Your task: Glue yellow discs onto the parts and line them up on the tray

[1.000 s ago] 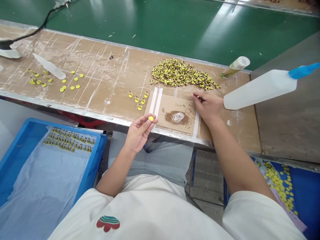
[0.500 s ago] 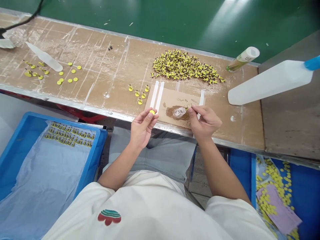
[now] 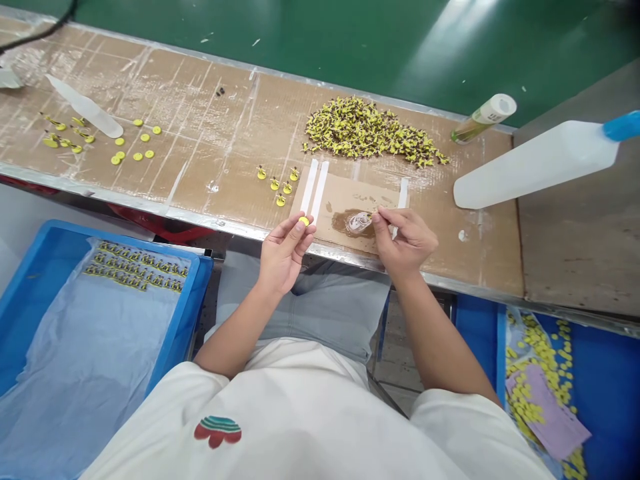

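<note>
Pinching a yellow disc (image 3: 304, 221), the left hand (image 3: 282, 256) could drop it by slackening; at three o'clock, the right hand (image 3: 406, 241) pinches an indistinct piece (image 3: 371, 216).

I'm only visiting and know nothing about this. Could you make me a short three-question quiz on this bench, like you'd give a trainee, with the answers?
1. What does the left hand hold between thumb and fingers?

2. True or false: the bottle is to the right of the heap of little figures.

3. Which of these are the right hand's fingertips nearest?
A) the bottle
B) the clear blob on the cardboard
C) the heap

Key:
1. A yellow disc.
2. True.
3. B.
</note>
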Demonstrator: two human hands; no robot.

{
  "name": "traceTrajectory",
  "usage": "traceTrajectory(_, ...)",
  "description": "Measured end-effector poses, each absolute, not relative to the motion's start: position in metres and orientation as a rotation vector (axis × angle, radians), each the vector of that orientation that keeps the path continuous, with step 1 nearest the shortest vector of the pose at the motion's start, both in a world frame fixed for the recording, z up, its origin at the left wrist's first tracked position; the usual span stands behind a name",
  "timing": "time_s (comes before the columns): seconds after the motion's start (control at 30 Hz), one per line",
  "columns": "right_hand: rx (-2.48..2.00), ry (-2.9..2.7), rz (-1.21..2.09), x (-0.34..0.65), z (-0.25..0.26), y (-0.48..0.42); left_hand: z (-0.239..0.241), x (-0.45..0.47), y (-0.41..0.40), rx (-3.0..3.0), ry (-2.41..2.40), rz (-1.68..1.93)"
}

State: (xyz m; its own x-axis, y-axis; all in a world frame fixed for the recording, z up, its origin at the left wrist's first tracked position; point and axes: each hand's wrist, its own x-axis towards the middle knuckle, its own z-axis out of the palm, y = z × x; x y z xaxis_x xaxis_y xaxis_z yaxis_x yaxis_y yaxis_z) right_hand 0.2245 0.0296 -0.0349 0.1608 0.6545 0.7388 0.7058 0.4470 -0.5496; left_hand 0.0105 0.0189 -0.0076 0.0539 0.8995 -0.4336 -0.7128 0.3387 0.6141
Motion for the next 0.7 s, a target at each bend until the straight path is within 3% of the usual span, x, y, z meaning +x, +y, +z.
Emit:
traceTrajectory(0.5, -1.336, -1.601, -0.004, 0.228, -0.0361, 0.0287, -0.0079, 0.0086, 0.02, 0.287, 0.877, 1.225)
traceTrajectory(0.7, -1.31, -1.347, 0.102, 0.2252, -0.0305, 0.0278, -0.0103, 0.0064, 0.0186, 0.325, 0.869, 1.193)
